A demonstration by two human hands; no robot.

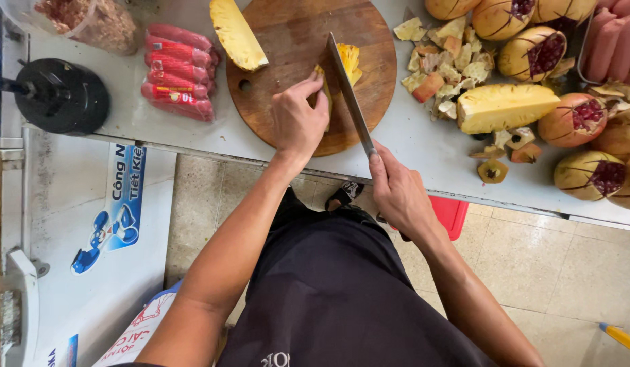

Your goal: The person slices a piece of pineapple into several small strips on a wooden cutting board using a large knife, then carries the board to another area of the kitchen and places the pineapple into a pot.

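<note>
A steel counter point(423, 146) bears a round wooden cutting board point(298, 41). On it, the left hand point(298, 122) pinches a pineapple piece point(347, 61) (yellow flesh), while the right hand point(396, 194), fingers wrapped tight, presses a long knife point(349, 92) through it.

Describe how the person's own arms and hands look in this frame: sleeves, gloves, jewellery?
Both forearms are bare with no sleeves in view. The left hand and right hand wear no gloves, and no rings, watch or bracelets show. A dark garment covers the lap.
</note>
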